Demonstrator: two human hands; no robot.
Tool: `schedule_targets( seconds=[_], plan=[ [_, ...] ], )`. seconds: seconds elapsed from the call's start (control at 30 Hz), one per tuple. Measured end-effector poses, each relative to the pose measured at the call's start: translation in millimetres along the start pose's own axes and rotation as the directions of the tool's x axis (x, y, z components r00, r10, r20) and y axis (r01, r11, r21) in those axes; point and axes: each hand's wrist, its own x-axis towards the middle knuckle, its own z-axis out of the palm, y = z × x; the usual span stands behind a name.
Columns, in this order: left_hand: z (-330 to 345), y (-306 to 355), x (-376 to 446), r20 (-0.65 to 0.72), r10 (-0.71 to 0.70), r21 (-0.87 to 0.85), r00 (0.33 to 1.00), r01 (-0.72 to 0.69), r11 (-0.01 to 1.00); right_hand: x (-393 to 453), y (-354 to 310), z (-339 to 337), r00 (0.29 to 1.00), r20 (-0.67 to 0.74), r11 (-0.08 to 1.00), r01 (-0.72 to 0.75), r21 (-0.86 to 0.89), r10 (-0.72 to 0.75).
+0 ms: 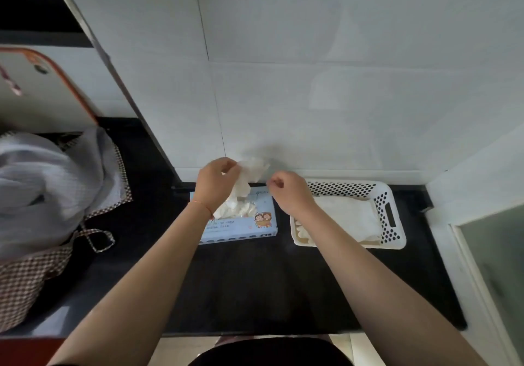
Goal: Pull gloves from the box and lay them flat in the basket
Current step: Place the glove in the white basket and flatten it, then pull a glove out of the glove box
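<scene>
A light blue glove box (241, 228) lies on the black counter, with white gloves bunched in its top opening. Above it my left hand (215, 181) pinches a crumpled translucent white glove (251, 174) that hangs down toward the opening. My right hand (289, 191) is curled beside it, its fingertips at the glove's right edge; whether it grips the glove is unclear. To the right stands a white perforated basket (388, 212) with several white gloves (348, 218) lying flat inside.
The white tiled wall (312, 96) rises right behind the box and basket. A checked fabric bag (34, 266) with grey cloth sits at the left. A frosted glass panel (493, 252) borders the counter's right side. Bare black counter (255, 286) spreads in front.
</scene>
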Motion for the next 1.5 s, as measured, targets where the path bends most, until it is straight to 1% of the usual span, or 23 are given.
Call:
schedule_targets(
  seconds=[0.07, 0.13, 0.27, 0.33, 0.4, 0.43, 0.5, 0.6, 0.67, 0.73, 0.77, 0.8, 0.87, 0.9, 0.93, 0.97, 1.03, 1.07, 1.17, 1.23, 1.37, 1.43, 1.5],
  plan=[
    [-10, 11, 3, 0.067, -0.055, -0.273, 0.996, 0.071, 0.959, -2, -14, -8, 0.999, -0.042, 0.990, -0.015, 0.140, 0.021],
    [-17, 20, 6, 0.131, -0.066, -0.485, 0.989, 0.122, 0.866, -3, -26, -14, 0.996, -0.073, 0.960, -0.033, 0.278, 0.055],
    [-26, 26, 9, 0.311, -0.145, -0.716, 0.939, 0.332, 0.614, 0, -45, -26, 0.975, -0.118, 0.838, -0.096, 0.536, 0.187],
    [-26, 26, 10, 0.402, -0.124, -0.769, 0.907, 0.407, 0.493, 1, -48, -32, 0.979, -0.020, 0.786, -0.152, 0.600, 0.205],
    [-23, 25, 10, 0.460, -0.098, -0.798, 0.882, 0.459, 0.391, -2, -47, -34, 0.972, 0.174, 0.678, -0.233, 0.697, 0.155],
    [-21, 24, 11, 0.475, -0.095, -0.798, 0.875, 0.474, 0.372, -4, -46, -33, 0.958, 0.266, 0.658, -0.268, 0.703, 0.107],
    [-19, 26, 11, 0.502, -0.105, -0.789, 0.859, 0.504, 0.352, -6, -43, -32, 0.936, 0.353, 0.736, -0.252, 0.629, 0.018],
    [-21, 29, 8, 0.522, -0.114, -0.815, 0.846, 0.533, 0.228, -10, -38, -32, 0.945, 0.328, 0.847, -0.185, 0.499, 0.013],
    [-24, 28, 7, 0.500, -0.106, -0.847, 0.860, 0.511, 0.145, -12, -32, -36, 0.941, 0.337, 0.902, -0.176, 0.395, 0.036],
    [-27, 19, 9, 0.477, -0.129, -0.853, 0.869, 0.493, 0.168, -15, -29, -41, 0.939, 0.336, 0.922, -0.189, 0.336, 0.070],
    [-26, 15, 11, 0.467, -0.180, -0.834, 0.866, 0.499, 0.237, -16, -29, -43, 0.948, 0.304, 0.920, -0.196, 0.338, 0.090],
    [-25, 9, 13, 0.432, -0.253, -0.775, 0.866, 0.499, 0.388, -15, -29, -46, 0.961, 0.252, 0.911, -0.203, 0.359, 0.115],
    [-21, 1, 15, 0.282, -0.348, -0.455, 0.894, 0.444, 0.772, -13, -30, -52, 0.977, 0.153, 0.892, -0.200, 0.406, 0.149],
    [-19, 0, 13, 0.213, -0.325, -0.269, 0.921, 0.375, 0.887, -11, -32, -55, 0.981, 0.127, 0.899, -0.184, 0.398, 0.145],
    [-16, 0, 11, 0.189, -0.262, -0.155, 0.946, 0.292, 0.944, -11, -35, -58, 0.984, 0.121, 0.913, -0.164, 0.372, 0.127],
    [-16, 2, 9, 0.204, -0.196, -0.134, 0.959, 0.225, 0.965, -12, -39, -60, 0.985, 0.131, 0.931, -0.147, 0.335, 0.108],
    [-17, 10, 4, 0.303, -0.067, -0.259, 0.951, 0.150, 0.954, -15, -47, -65, 0.983, 0.166, 0.963, -0.115, 0.242, 0.075],
    [-16, 17, 1, 0.377, 0.020, -0.325, 0.926, 0.112, 0.939, -17, -52, -67, 0.981, 0.182, 0.975, -0.098, 0.198, 0.062],
    [-10, 34, -8, 0.535, 0.193, -0.371, 0.823, 0.023, 0.928, -20, -59, -70, 0.986, 0.165, 0.991, -0.054, 0.126, 0.033],
    [-1, 42, -13, 0.522, 0.205, -0.380, 0.828, 0.010, 0.925, -20, -60, -73, 0.994, 0.108, 0.994, -0.016, 0.112, 0.004],
    [13, 49, -17, 0.371, 0.169, -0.276, 0.913, -0.066, 0.959, -24, -61, -82, 0.996, -0.057, 0.996, 0.074, 0.052, -0.071],
    [16, 52, -18, 0.339, 0.147, -0.314, 0.929, -0.036, 0.949, -26, -57, -88, 0.986, -0.141, 0.996, 0.090, -0.002, -0.089],
    [17, 55, -18, 0.367, 0.138, -0.391, 0.920, 0.018, 0.920, -27, -52, -92, 0.974, -0.210, 0.996, 0.074, -0.058, -0.085]
  ],
)
